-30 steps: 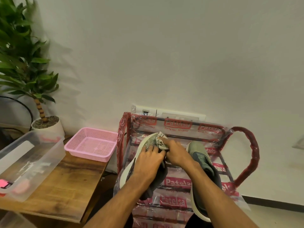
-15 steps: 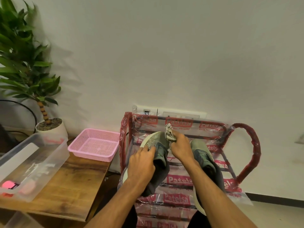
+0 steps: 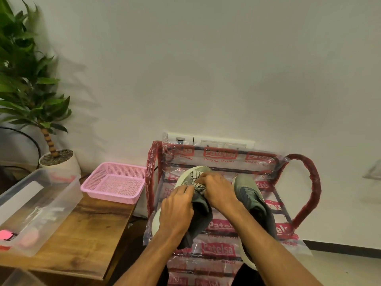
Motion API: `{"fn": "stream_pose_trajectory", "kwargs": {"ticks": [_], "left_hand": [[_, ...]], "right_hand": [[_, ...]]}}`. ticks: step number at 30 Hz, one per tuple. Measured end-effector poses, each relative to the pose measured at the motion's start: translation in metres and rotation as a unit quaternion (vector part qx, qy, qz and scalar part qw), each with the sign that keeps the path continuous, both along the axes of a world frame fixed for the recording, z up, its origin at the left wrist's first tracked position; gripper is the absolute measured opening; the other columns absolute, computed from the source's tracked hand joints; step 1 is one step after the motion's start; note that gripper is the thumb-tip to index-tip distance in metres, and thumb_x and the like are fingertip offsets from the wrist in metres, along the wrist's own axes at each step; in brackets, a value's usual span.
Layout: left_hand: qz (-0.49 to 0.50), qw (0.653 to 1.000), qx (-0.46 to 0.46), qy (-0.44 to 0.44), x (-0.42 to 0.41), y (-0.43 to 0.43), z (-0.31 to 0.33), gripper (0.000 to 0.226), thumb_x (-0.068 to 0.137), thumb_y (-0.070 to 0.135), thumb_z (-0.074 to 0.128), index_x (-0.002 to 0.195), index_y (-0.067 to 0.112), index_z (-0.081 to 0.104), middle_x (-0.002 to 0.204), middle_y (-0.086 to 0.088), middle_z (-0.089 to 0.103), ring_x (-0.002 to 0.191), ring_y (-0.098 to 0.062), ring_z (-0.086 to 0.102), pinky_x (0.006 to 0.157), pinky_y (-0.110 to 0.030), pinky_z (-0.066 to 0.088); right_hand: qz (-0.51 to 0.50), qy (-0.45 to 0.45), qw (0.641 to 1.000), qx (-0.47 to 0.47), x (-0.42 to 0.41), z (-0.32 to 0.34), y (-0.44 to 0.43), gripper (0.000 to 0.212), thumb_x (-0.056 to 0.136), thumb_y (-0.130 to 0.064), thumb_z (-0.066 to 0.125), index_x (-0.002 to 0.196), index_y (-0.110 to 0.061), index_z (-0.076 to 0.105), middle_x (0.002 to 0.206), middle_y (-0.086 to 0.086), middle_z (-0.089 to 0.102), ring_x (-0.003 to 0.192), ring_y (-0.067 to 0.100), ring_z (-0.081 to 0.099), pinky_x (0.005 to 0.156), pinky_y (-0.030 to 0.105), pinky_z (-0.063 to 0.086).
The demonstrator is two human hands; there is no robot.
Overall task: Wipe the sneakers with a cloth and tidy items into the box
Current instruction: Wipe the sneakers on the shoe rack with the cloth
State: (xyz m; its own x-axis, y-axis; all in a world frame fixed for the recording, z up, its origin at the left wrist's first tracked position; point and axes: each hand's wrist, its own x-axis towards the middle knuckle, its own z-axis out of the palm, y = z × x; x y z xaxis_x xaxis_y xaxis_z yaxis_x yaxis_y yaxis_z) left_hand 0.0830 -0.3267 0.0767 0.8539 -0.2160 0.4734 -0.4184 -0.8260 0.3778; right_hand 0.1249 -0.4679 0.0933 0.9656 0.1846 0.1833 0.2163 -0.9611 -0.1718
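Observation:
Two grey-green sneakers with pale soles lie on a plastic-wrapped red rack [image 3: 305, 195]. My left hand [image 3: 177, 209] grips the left sneaker [image 3: 198, 219] at its side, tilted with the sole turned left. My right hand [image 3: 218, 190] holds a bunched checked cloth [image 3: 196, 181] against that sneaker's toe area. The right sneaker [image 3: 253, 203] rests untouched beside my right forearm. A clear plastic box [image 3: 41, 205] stands on the wooden table [image 3: 86, 240] at the left, with pink items inside.
A pink mesh basket [image 3: 115, 182] sits on the table's far corner next to the rack. A potted plant [image 3: 31, 100] stands at the back left by the wall. A white socket strip [image 3: 208, 139] is on the wall behind the rack.
My right hand with the cloth went up to the toe tip and came back down onto the upper. The left hand kept its hold on the sneaker.

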Motion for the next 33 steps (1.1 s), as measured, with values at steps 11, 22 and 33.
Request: {"fn": "stream_pose_trajectory", "kwargs": {"ticks": [11, 22, 33], "left_hand": [[-0.002, 1.0, -0.022, 0.003, -0.002, 0.001, -0.001, 0.03, 0.062, 0.0, 0.082, 0.075, 0.014, 0.058, 0.079, 0.001, 0.064, 0.062, -0.015, 0.06, 0.048, -0.014, 0.031], [-0.021, 0.998, -0.036, -0.043, -0.003, -0.001, -0.004, 0.03, 0.062, -0.004, 0.079, 0.073, 0.015, 0.058, 0.072, 0.003, 0.061, 0.058, -0.012, 0.055, 0.048, -0.015, 0.028], [0.043, 0.995, -0.026, 0.084, -0.011, 0.008, 0.003, 0.038, 0.088, 0.018, 0.063, 0.117, 0.02, 0.039, 0.119, 0.005, 0.052, 0.101, -0.016, 0.057, 0.071, -0.024, 0.043]], "right_hand": [[-0.047, 0.0, 0.998, -0.033, 0.0, -0.002, 0.0, 0.026, 0.087, -0.01, 0.059, 0.112, -0.012, 0.066, 0.114, 0.01, 0.066, 0.107, 0.029, 0.06, 0.085, 0.038, 0.048], [0.073, -0.003, 0.996, 0.052, -0.018, 0.002, -0.01, 0.043, 0.082, 0.002, 0.055, 0.113, -0.02, 0.074, 0.12, -0.006, 0.067, 0.119, 0.017, 0.049, 0.094, 0.033, 0.044], [0.042, 0.004, 0.995, 0.088, -0.011, 0.0, -0.015, 0.043, 0.078, 0.008, 0.055, 0.109, -0.016, 0.075, 0.117, -0.002, 0.07, 0.113, 0.021, 0.058, 0.092, 0.037, 0.047]]}}
